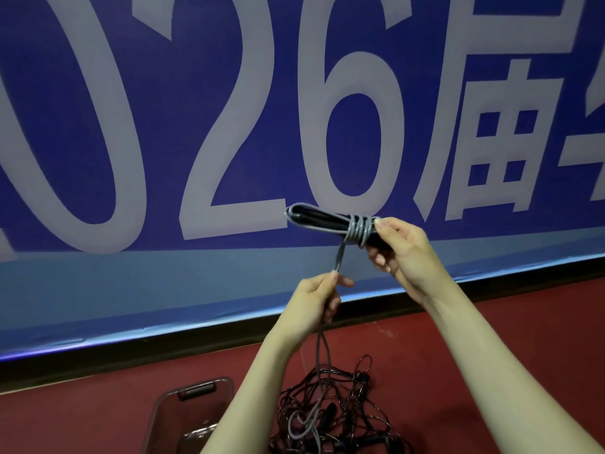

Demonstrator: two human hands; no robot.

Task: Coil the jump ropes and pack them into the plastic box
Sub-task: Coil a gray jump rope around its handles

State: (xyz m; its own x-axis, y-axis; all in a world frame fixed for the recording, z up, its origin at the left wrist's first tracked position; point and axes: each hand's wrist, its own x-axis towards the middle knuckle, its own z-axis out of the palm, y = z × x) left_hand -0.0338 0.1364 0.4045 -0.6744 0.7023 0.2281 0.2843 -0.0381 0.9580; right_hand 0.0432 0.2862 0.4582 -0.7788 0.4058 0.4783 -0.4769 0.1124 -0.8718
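Gripping the grey jump rope (pixel 327 221) bundle at its wrapped end, your right hand (pixel 397 249) holds it up before the blue banner (pixel 196 93) — long axis nearly level, looped end pointing left. Your left hand (pixel 316 298) pinches the free strand, which drops to the tangled black ropes (pixel 343 411) on the red floor (pixel 458 339) — beside the plastic box (pixel 193 411).

We see a grey jump rope (pixel 330 221) folded into a long bundle with black handles inside, held up level, several turns wound around one end and its tail hanging down. Below on the red floor lies a tangled pile of black ropes (pixel 337 411). Just left of it stands the clear plastic box (pixel 170 401), open.
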